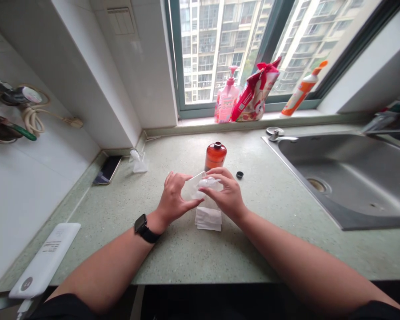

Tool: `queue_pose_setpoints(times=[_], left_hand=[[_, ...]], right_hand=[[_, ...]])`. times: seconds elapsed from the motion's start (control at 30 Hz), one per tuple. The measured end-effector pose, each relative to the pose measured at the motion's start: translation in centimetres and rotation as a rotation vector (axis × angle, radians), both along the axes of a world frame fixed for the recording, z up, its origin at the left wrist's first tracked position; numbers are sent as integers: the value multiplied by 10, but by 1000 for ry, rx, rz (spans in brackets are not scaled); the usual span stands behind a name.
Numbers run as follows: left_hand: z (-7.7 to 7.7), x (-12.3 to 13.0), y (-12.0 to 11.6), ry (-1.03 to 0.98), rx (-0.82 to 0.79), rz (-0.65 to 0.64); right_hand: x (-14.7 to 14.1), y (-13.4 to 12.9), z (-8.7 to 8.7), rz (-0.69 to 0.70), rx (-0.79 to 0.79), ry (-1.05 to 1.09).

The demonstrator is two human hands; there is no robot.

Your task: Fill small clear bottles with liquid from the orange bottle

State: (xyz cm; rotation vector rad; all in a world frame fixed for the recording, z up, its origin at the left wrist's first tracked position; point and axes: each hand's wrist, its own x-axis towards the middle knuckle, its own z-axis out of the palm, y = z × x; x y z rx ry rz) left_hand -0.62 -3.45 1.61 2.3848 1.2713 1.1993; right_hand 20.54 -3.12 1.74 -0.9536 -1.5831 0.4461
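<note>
Small clear item held between both hands, amber bottle already uncapped.

Beyond the hands the amber bottle (215,155) is seen standing open; its black cap (239,175) lies just right of the right hand (227,195). Folded white packets (208,218) rest beneath the wrists. A small clear pump piece (208,182) is pinched by the right hand, its clear wrapper (192,189) gripped by the left hand (174,198); fitting judged not yet done.
</note>
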Motion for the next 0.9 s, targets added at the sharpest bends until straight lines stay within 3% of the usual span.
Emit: queue_pose_setpoints(times=[0.43,0.67,0.9], left_hand=[[5,-3,0,-44,-52,-64],[9,-7,0,-53,-3,-29],[6,-6,-1,-46,94,-40]], right_hand=[[7,0,5,73,46,-69],[15,7,1,69,15,-14],[9,0,2,191,10,-100]])
